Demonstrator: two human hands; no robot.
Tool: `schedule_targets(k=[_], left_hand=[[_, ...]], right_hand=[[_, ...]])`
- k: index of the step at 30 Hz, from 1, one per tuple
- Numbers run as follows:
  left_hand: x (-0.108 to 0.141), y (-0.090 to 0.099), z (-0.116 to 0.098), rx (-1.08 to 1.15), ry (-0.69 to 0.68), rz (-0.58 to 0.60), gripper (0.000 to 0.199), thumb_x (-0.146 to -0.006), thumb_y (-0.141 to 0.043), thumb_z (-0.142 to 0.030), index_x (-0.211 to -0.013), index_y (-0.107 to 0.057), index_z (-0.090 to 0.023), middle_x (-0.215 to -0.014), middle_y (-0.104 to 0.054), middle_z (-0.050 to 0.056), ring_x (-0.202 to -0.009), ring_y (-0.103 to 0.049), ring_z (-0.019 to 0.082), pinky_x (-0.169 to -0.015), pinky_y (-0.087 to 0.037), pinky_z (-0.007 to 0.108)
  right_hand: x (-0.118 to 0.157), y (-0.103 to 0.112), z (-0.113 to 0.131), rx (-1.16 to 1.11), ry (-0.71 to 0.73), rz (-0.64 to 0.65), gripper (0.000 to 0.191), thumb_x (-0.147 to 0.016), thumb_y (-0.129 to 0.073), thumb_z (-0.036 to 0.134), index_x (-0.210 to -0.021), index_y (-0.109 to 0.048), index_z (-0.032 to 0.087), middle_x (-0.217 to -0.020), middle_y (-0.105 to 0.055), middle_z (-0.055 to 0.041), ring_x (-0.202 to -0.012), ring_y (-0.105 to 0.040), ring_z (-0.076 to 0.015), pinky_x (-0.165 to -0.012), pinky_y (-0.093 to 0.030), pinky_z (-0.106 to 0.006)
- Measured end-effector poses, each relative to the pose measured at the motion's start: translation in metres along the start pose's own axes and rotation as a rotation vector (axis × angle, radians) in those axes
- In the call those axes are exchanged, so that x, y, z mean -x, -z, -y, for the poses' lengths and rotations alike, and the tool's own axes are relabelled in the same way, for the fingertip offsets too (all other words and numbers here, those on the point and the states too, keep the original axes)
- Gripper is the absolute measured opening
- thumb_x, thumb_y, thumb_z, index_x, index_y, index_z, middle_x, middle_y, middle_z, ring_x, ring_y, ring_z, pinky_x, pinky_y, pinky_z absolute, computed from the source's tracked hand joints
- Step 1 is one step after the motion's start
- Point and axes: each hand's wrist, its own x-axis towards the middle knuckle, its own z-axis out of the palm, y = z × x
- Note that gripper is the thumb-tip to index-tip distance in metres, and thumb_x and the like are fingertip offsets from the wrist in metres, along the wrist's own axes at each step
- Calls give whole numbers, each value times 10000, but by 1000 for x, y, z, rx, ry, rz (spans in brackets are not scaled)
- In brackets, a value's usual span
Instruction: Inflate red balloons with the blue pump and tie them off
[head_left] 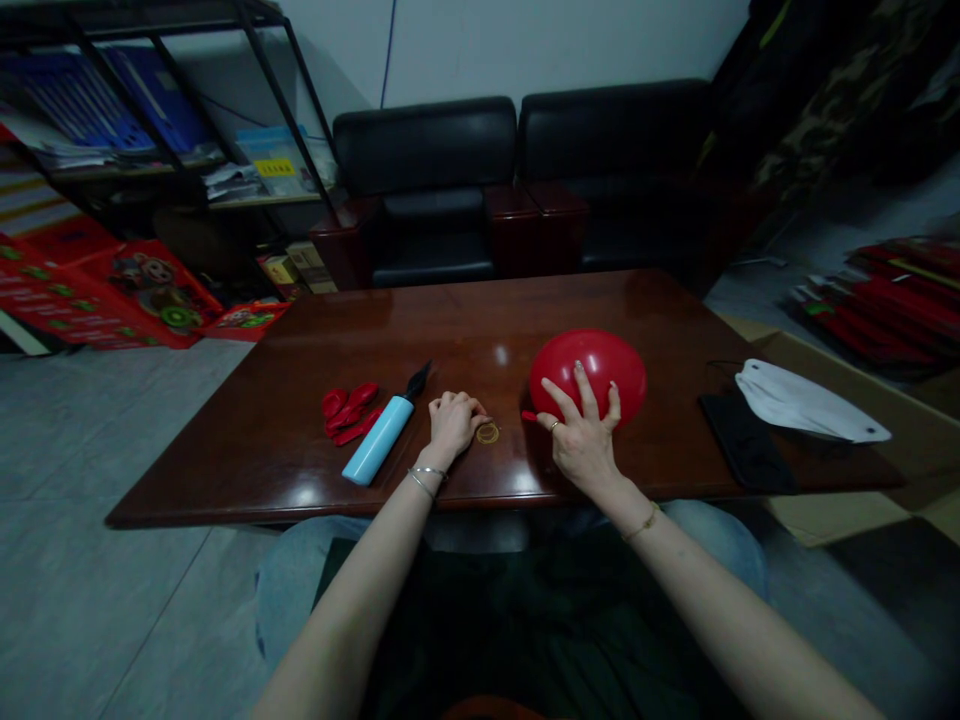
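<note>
My right hand [585, 445] holds an inflated red balloon [619, 365] against the table, its fingers spread over the near side. The balloon's neck [529, 415] pokes out to the left beside my thumb. My left hand [451, 425] rests low on the table with curled fingers. Its fingertips touch or hover at a few thin yellowish rubber bands [487, 434]; whether one is pinched is hidden. Left of that hand lies a light blue balloon pump [380, 440] with a black nozzle. Several uninflated red balloons [349, 412] are bunched beyond the pump.
The glossy brown table [450, 330] reaches out in front of my knees. At its right end are a black flat case [742, 440] and a white mask-like item [810, 400]. Black sofas [427, 150] stand behind, a cardboard box [847, 380] to the right, a shelf [255, 200] to the left.
</note>
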Motion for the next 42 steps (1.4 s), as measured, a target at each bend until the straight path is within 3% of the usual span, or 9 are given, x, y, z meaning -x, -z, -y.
schedule_targets(k=[11, 18, 25, 31, 42], left_hand=[[-5, 17, 0, 42, 53, -19, 190, -961, -593, -388, -931, -695, -230, -1001, -736, 45, -1061, -575, 249, -981, -306, 427], [0, 11, 0, -121, -135, -17, 113, -905, -671, -354, -933, -773, -313, -1091, -722, 49, -1135, -503, 283, -1045, -259, 515], [-2, 14, -1, -190, -307, -48, 150, -921, -619, -264, -845, -747, -250, -955, -718, 69, -1058, -543, 268, -1123, -226, 542], [-3, 30, 1, -148, -194, -56, 166, -941, -587, -295, -894, -740, -251, -1024, -734, 62, -1075, -554, 268, -1119, -218, 526], [-2, 44, -3, 42, -31, -107, 134, -948, -590, -311, -912, -705, -254, -971, -755, 15, -1041, -621, 230, -1093, -279, 434]], right_hand=[[0, -1, -1, -1, -28, -2, 240, -885, -572, 136, -893, -759, 287, -1484, -569, 21, -1581, -53, -284, -1226, -10, -627], [1, -2, -2, 2, -23, 3, 239, -886, -567, 143, -902, -756, 289, -1499, -552, 29, -1578, -75, -296, -1223, -24, -639], [0, 0, -2, -2, -11, -16, 226, -887, -579, 139, -895, -756, 280, -1490, -563, 13, -1578, -76, -298, -1224, -16, -630], [-2, 1, 1, -7, -33, -15, 236, -892, -569, 130, -884, -755, 276, -1479, -573, 10, -1576, -92, -298, -1222, -42, -633], [-1, 0, 0, -13, -38, -17, 237, -902, -548, 141, -883, -744, 273, -1483, -567, 9, -1574, -104, -306, -1216, -48, -650]])
